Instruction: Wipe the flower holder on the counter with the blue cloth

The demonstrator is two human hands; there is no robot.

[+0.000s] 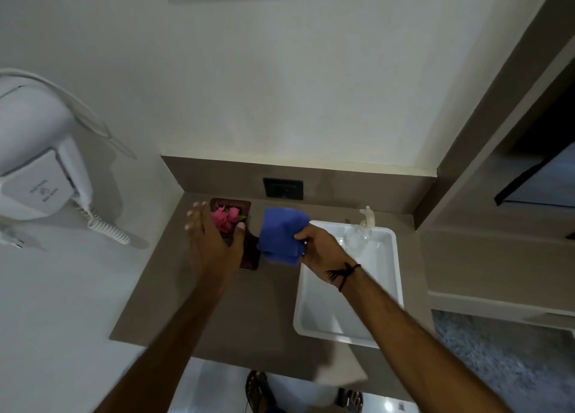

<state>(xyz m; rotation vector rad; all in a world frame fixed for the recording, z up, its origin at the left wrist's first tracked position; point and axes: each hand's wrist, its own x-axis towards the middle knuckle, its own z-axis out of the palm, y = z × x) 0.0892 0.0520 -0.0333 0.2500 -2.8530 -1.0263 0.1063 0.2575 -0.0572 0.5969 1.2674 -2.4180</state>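
Holder lies lengthwise, far end toward wall.

dark flower holder on counter, folded blue cloth raised beside it

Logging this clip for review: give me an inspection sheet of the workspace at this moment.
Surface: brown counter, no spills seen.
Job's things: dark flower holder with pink flowers near the back wall; folded blue cloth beside it.
Clutter: white tray holding a clear bottle.
Grippers: left hand open, over the holder; right hand gripping the cloth.
Cables: coiled cord from the wall hair dryer.
Surroundings: wall socket; sandalled feet below.
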